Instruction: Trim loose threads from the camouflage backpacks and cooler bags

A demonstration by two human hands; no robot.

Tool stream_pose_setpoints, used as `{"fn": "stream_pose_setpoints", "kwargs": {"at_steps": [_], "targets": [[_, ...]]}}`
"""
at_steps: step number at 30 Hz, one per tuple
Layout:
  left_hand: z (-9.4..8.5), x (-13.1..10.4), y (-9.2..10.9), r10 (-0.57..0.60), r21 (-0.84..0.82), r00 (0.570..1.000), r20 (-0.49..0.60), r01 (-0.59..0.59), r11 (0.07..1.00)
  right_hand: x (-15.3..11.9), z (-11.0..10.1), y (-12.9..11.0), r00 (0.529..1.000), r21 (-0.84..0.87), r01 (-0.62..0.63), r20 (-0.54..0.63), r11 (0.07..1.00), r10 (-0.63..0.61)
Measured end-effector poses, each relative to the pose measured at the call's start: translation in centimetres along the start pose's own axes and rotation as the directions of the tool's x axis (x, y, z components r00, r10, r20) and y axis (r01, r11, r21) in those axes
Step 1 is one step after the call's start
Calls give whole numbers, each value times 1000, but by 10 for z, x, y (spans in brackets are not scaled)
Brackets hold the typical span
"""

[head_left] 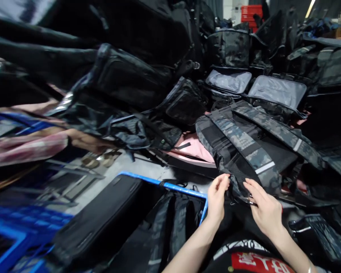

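A camouflage backpack (pixel 244 148) lies in front of me with its mesh back panel and two padded straps facing up. My left hand (pixel 218 195) is closed in a pinch at the backpack's near edge. Just to its right, my right hand (pixel 265 208) is curled with its fingertips by the mesh. A small dark thing with a shiny edge (pixel 252 201) shows under the right fingers; its kind is too unclear to tell. Pink fabric (pixel 196 146) shows beneath the backpack's left side.
Dark bags are heaped at the back and left. Two bags with grey linings (pixel 277 91) stand beyond the backpack. A blue-framed crate (pixel 184 189) holds more bags at front left. Another person's arm in a pink sleeve (pixel 28 146) reaches in from the left. Red crates (pixel 251 15) stand far behind.
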State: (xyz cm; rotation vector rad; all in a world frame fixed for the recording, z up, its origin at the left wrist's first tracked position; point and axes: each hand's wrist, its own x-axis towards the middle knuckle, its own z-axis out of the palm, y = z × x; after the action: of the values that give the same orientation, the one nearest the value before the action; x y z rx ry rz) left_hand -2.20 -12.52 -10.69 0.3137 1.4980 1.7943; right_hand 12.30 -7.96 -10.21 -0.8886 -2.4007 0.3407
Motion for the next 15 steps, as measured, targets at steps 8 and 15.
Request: {"fn": "stream_pose_setpoints", "kwargs": {"at_steps": [8,15], "targets": [[-14,17,37,-189,-573,982,4,157,805,-7,10,4,998,-121,43,-38,992,-48],[-59,72,42,-342,-729,939,-24,217,649,-11,9,7,998,-159,67,-2,985,-69]]}}
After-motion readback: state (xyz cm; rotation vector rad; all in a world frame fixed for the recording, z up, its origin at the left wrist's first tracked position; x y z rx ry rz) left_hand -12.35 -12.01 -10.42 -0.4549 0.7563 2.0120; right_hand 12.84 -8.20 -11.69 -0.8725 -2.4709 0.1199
